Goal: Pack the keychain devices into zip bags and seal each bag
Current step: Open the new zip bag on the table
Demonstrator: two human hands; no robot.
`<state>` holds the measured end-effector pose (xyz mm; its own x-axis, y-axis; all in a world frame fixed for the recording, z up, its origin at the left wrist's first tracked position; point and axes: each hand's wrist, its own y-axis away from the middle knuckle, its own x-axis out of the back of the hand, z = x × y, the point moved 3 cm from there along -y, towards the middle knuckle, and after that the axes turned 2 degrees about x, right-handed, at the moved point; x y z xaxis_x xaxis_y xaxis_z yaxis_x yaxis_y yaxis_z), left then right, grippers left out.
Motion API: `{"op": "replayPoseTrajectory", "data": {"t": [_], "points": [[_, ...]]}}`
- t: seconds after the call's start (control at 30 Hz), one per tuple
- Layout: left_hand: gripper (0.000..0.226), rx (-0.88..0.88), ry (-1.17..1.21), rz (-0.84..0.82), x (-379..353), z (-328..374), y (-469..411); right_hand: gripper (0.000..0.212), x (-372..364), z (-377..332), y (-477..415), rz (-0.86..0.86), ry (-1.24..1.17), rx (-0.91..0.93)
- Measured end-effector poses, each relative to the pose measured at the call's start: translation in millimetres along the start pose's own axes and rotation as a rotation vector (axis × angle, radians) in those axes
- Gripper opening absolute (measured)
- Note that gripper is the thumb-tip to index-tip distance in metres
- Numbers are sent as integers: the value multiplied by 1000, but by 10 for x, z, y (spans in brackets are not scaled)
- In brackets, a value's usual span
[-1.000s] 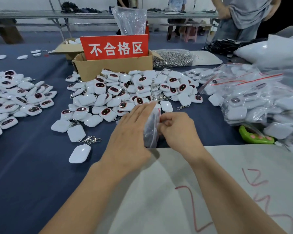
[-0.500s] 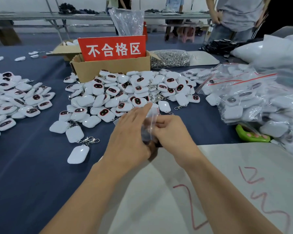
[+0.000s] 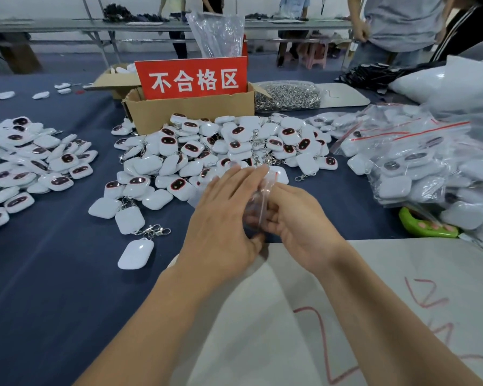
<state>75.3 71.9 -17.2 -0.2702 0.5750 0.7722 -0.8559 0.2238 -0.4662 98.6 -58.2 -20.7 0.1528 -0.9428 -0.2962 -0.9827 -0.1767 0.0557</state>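
A small clear zip bag (image 3: 258,200) with a red seal strip stands on edge between my two hands at the centre of the blue table. My left hand (image 3: 223,215) lies against its left face with the fingers straight and the thumb underneath. My right hand (image 3: 296,218) holds the bag's right side, its fingers curled round it. What the bag holds is hidden by my hands. A heap of white keychain devices (image 3: 221,151) with dark red faces lies just beyond, and a second heap (image 3: 25,162) lies at the left.
A cardboard box (image 3: 190,112) with a red sign stands behind the middle heap. Packed zip bags (image 3: 418,165) pile up at the right beside a green object (image 3: 427,225). A white sheet (image 3: 346,316) with red marks covers the near table. People stand at the back right.
My right hand has turned palm-up and slid lower on the bag. The bag's red seal strip now shows between my hands. My left hand stays against the bag.
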Motion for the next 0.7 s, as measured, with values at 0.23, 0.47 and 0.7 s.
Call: {"op": "replayPoseTrajectory", "data": {"t": [0.23, 0.47, 0.7], "points": [[79, -50, -170, 134, 68, -10, -12, 30, -40, -30, 65, -216, 139, -45], [93, 123, -141, 294, 308, -234, -42, 25, 365, -157, -55, 544, 396, 261], [96, 165, 114, 306, 158, -275, -36, 65, 425, 67, -415, 155, 1392, 211]]}}
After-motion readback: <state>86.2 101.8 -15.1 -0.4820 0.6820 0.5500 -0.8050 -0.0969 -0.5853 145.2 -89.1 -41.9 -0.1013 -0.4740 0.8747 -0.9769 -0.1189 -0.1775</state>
